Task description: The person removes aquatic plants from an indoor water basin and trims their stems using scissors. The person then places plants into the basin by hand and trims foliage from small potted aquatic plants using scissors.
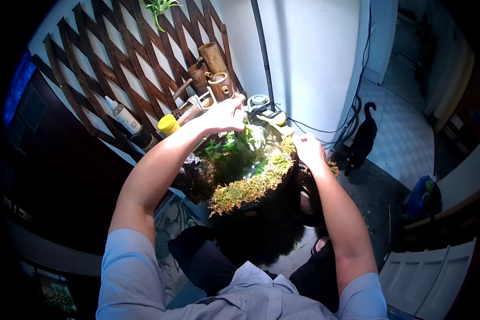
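A round planter with water and green leafy plants (228,148) stands before me, its front and right rim covered in yellow-green moss (253,186). My left hand (225,116) is over the far left part of the planter, its fingers curled together above a pale, brightly lit plant (256,137). What the fingers hold is hidden. At the right rim, my right hand (309,150) has its fingertips pinched beside the moss and a yellow object (277,118). Whether it grips either one cannot be made out.
Bamboo tubes (213,58) and a yellow-lidded container (168,124) stand behind, by a wooden lattice (128,48). A dark pole (262,48) rises at the back. Cables (357,101) hang to the right. A black cat (364,136) is on the floor, near a blue bag (421,196).
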Motion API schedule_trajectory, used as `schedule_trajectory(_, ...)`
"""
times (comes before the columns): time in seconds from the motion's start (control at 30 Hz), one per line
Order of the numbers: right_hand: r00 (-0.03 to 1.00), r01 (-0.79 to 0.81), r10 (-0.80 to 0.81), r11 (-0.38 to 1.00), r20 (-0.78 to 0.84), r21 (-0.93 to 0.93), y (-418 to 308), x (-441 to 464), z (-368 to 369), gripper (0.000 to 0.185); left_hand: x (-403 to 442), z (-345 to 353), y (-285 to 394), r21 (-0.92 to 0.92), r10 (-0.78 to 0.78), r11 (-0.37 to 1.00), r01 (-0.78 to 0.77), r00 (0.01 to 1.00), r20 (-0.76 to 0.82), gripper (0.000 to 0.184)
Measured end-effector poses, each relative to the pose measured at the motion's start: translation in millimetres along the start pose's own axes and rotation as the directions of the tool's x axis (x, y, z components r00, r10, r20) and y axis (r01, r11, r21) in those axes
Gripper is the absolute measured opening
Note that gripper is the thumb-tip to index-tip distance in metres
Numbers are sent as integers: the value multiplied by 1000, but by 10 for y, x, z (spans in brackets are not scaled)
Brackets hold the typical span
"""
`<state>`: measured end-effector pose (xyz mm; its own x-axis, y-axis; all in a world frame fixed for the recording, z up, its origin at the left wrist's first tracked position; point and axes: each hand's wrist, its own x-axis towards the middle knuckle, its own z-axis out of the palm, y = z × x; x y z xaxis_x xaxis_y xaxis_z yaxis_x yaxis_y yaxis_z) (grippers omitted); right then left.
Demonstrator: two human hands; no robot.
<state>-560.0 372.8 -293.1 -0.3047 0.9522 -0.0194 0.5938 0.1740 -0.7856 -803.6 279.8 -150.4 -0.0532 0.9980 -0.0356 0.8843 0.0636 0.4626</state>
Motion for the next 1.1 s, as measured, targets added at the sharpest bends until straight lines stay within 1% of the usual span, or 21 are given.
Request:
schedule_trajectory(0.1, 998, -11, 10, 1000, -58, -4, 7, -13, 16, 52, -28, -139, 108, 47, -1, 999, 3, 999, -41, 40)
schedule_trajectory(0.17, 998, -11, 11, 1000, -68, -8, 50, 12, 47, 53, -16, -205, 92, -23, 25, 999, -26, 999, -42, 41)
schedule_trajectory(0.2, 997, -14, 13, 1000, -78, -13, 73, 27, 51, 54, -14, -246, 91, -19, 27, 999, -28, 999, -44, 41)
schedule_trajectory(0.27, 999, -13, 12, 1000, -51, -17, 102, 44, 30, 55, -18, -327, 83, 41, 26, 999, -22, 995, -92, 38)
schedule_trajectory(0.37, 999, -25, 24, 999, -28, -23, 85, -7, -57, 56, -7, -464, 35, -10, 45, 999, -46, 997, -70, 36)
schedule_trajectory(0.4, 999, -38, 38, 999, -37, -23, 71, -30, -90, 57, -14, -494, 25, -36, 91, 995, -96, 990, -104, 43)
schedule_trajectory(0.43, 999, -37, 36, 999, -37, -23, 88, -35, -104, 57, -19, -529, 22, -67, 68, 995, -75, 993, -98, 40)
schedule_trajectory(0.5, 996, -38, 37, 999, -80, -14, 150, -43, -133, 57, -89, -605, 103, 12, 173, 985, -174, 970, -173, 37)
schedule_trajectory(0.53, 994, -42, 40, 999, -106, -17, 189, -40, -135, 56, -95, -652, 147, -65, 146, 986, -155, 981, -131, 37)
schedule_trajectory(0.57, 994, -40, 38, 999, -107, -18, 210, -60, -157, 56, -112, -703, 193, 40, 164, 986, -159, 972, -171, 36)
schedule_trajectory(0.63, 993, -41, 39, 999, -114, -12, 243, -97, -213, 56, -156, -789, 289, -149, -2, 989, -14, 994, -105, 35)
schedule_trajectory(0.67, 992, -39, 37, 999, -117, -13, 270, -104, -237, 56, -159, -811, 303, -103, 78, 990, -95, 985, -156, 34)
schedule_trajectory(0.77, 990, -39, 33, 998, -135, -40, 381, -119, -261, 53, -153, -903, 403, -40, 56, 997, -65, 977, -205, 37)
schedule_trajectory(0.8, 983, -34, 24, 998, -180, -54, 410, -129, -257, 50, -215, -946, 522, -66, 40, 996, -55, 979, -201, 37)
schedule_trajectory(0.83, 974, -31, 14, 997, -224, -69, 442, -138, -258, 47, -199, -984, 528, -22, 25, 999, -31, 974, -225, 37)
schedule_trajectory(0.9, 974, -35, 19, 997, -225, -65, 450, -188, -309, 47, -169, -1038, 519, -86, 14, 996, -38, 965, -262, 37)
schedule_trajectory(0.93, 974, -39, 25, 997, -224, -61, 450, -207, -334, 46, -159, -1076, 515, -95, 59, 992, -88, 960, -273, 38)
schedule_trajectory(0.97, 974, -39, 24, 997, -227, -61, 462, -220, -351, 46, -131, -1117, 510, -87, 95, 988, -126, 950, -296, 38)
schedule_trajectory(1.03, 975, -40, 27, 998, -220, -57, 494, -253, -377, 45, -85, -1215, 505, -63, 95, 991, -122, 941, -324, 38)
schedule_trajectory(1.07, 975, -41, 28, 998, -220, -57, 508, -275, -393, 45, -90, -1245, 552, -55, 121, 987, -149, 929, -351, 33)
schedule_trajectory(1.1, 974, -42, 28, 997, -225, -61, 520, -295, -410, 45, -118, -1282, 587, -113, 108, 981, -156, 930, -350, 31)
